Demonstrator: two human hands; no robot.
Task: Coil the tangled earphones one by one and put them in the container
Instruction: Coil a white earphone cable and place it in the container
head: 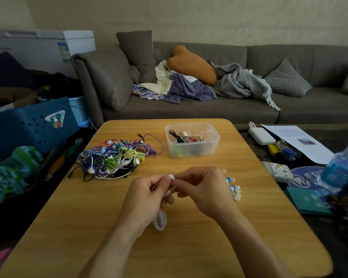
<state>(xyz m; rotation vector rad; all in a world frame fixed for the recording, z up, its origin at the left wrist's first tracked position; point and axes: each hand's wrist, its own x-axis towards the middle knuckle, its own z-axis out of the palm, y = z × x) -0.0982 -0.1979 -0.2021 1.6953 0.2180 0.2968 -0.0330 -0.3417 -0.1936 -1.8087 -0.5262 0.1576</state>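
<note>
I see the clear plastic container (192, 146) on the wooden table (189, 247) with a few coiled earphones in it, so some are done. A big heap of tangled coloured earphones (117, 157) lies left of it, so most are left. My left hand (147, 197) and right hand (204, 189) both pinch one thin white earphone cord (160, 220), its loops hanging below my left grip

grey sofa (229, 105) | beige wall (189, 15) | wooden table (88, 217) | dim light
</note>
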